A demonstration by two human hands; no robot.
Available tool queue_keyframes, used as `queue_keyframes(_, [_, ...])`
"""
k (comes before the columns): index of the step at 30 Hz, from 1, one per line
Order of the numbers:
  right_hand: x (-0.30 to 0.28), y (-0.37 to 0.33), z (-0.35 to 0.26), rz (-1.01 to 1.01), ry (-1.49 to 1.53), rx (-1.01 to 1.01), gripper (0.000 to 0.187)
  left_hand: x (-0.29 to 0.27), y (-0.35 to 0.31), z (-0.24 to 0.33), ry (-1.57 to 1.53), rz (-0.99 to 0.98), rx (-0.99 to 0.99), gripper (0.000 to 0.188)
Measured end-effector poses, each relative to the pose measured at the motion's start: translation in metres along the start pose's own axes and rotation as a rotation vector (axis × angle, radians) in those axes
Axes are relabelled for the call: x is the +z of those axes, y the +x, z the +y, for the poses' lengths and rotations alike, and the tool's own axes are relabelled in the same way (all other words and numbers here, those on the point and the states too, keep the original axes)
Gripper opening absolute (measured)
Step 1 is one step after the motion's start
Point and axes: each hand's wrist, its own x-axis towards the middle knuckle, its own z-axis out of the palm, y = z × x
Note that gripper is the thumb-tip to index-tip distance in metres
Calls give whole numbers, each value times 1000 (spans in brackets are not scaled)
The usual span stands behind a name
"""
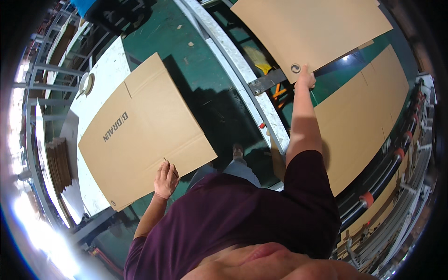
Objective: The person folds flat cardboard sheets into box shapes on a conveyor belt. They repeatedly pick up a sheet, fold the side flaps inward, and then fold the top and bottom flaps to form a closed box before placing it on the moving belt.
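Observation:
A flat brown cardboard sheet (144,140) with dark printing and cut slots lies on the white table to my left. My left hand (166,179) rests on its near edge, fingers stretched out flat on the board. With my arm reaching forward, my right hand (305,80) grips the near corner of another cardboard sheet (317,32), thumb on top and the other fingers partly hidden beneath. That sheet bears a round dark mark by the corner. Below it, a further slotted cardboard sheet (359,112) lies at the right.
A metal frame rail (233,70) runs between the two sides. Black rollers with red rings (399,154) border the right. The white table (105,70) carries a tape roll (86,84). Stacked cardboard (58,163) stands at far left. The floor (163,23) is green, with scraps.

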Motion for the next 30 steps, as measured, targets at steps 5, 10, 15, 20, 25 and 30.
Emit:
queue_keyframes(5, [43, -27, -67, -18, 442, 96, 40, -2, -2, 5, -1, -27, -17, 71])
queue_keyframes(10, [70, -33, -107, -162, 786, 121, 33, 1, -3, 2, -54, 13, -4, 71])
queue_keyframes(15, [92, -40, -177, -653, 989, 235, 32, 0, -3, -1, -67, 2, 4, 73])
queue_keyframes(20, [39, -203, -232, -837, 942, 16, 36, 1, -5, -4, -42, 11, -6, 68])
queue_keyframes(25, [-46, -418, -153, -981, 1015, -186, 60, -1, -7, -2, -68, 92, 0, 62])
queue_keyframes(30, [-103, -514, -1, -1443, 1109, 504, 53, 18, -7, -11, -169, 112, 48, 65])
